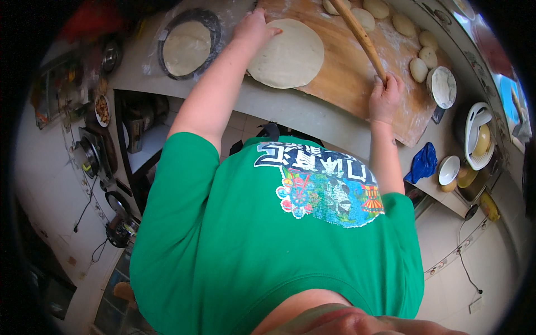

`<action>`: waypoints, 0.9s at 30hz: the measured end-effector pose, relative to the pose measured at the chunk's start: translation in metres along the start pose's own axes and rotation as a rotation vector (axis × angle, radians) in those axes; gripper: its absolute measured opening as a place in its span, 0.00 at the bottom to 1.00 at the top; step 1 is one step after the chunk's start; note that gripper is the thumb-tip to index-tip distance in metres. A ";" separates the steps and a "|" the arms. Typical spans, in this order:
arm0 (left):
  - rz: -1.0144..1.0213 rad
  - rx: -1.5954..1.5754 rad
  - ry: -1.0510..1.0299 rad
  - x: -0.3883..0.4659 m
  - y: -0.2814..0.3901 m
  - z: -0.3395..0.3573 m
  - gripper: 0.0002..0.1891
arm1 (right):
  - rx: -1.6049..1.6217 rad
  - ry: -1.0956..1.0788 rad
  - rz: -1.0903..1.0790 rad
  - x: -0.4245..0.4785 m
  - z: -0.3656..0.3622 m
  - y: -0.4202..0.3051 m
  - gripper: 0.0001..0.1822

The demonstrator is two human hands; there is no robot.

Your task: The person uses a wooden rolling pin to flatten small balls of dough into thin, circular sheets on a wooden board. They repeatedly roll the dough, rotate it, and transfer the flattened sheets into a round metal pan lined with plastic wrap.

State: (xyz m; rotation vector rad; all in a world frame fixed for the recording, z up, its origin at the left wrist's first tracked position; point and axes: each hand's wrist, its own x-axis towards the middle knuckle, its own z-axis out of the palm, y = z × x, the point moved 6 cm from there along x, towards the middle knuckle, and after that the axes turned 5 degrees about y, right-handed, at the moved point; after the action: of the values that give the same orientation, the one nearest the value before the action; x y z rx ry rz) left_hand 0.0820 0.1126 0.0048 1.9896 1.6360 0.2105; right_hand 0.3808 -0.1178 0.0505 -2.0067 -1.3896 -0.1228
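Observation:
My right hand [386, 94] grips the lower end of a wooden rolling pin [360, 35], which tilts up past the top of the view. A flat, round sheet of dough [289, 54] lies at the left side of the floured wooden board [339, 81] and reaches its front edge. At the dough's upper left edge is my left hand [253, 31], thumb spread from the fingers and resting on the dough. Left of that arm, another dough round [187, 48] lies on a dark round pan [215, 31].
Several dough balls [404, 25] line the board's far right side. Beside them stands a bowl of flour [442, 88]. Farther right are a blue plastic bag [423, 163], a small white bowl [449, 169] and a white basket [473, 140] with dishes. The counter's front edge [289, 104] runs before me.

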 end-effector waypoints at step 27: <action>-0.283 -0.462 -0.209 0.011 -0.082 0.026 0.20 | -0.002 0.003 -0.004 -0.018 -0.003 -0.009 0.12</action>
State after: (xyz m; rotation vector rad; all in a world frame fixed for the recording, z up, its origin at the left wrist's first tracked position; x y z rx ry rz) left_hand 0.0259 0.1236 -0.0603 1.3746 1.5449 0.2389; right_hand 0.3668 -0.1317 0.0490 -2.0050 -1.3916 -0.1290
